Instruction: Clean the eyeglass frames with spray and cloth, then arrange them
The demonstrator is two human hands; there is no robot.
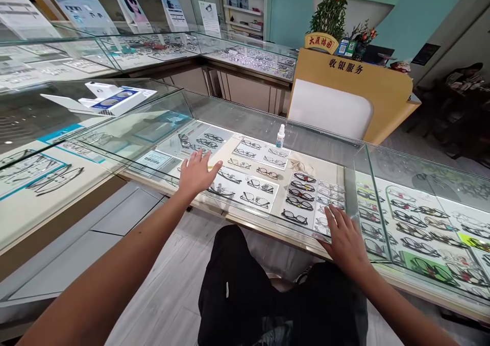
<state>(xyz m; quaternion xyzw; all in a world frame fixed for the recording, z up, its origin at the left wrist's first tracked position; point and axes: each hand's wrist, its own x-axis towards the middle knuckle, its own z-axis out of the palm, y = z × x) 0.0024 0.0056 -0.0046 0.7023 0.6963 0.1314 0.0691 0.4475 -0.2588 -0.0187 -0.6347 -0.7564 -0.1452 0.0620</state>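
My left hand [197, 174] is palm down at the near side of a glass display case [237, 110], fingers spread, holding nothing. To the right, my right hand [344, 239] lies at the case's front edge, its fingers stretched out and empty. Under the glass, rows of eyeglasses [255, 199] sit on white cards between the two hands. A column of dark-framed eyeglasses [300, 203] is just left of my right hand. On top stand a small white spray bottle [280, 137] and, beside it, a crumpled beige cloth [301, 163].
An unfolded white box [115, 100] with blue panels lies on the glass at the left. Farther back is a yellow cashier counter [386, 93] with a plant [329, 11]. More cases with eyeglasses [413, 218] run right. My knees [233, 264] are close below the front edge.
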